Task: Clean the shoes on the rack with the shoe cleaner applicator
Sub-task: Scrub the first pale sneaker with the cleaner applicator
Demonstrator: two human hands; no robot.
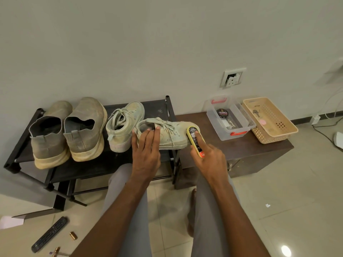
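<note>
A pale laced sneaker [171, 133] lies sideways at the right end of the black shoe rack [115, 160], its toe pointing right. My left hand [146, 147] lies over its heel side, the fingers straight along the shoe's side. My right hand [209, 156] grips the yellow shoe cleaner applicator [194, 139], index finger laid along its top, and the applicator's far end meets the sneaker's toe. The matching sneaker [125, 125] stands just left of it. Two grey-beige slip-on shoes [49, 136] [87, 130] stand at the rack's left end.
A dark low cabinet [241, 151] adjoins the rack on the right, carrying a clear box [230, 121] with a polish tin and a beige basket [271, 121]. My legs and a bare foot are below. A remote [49, 234] and small items lie on the floor left.
</note>
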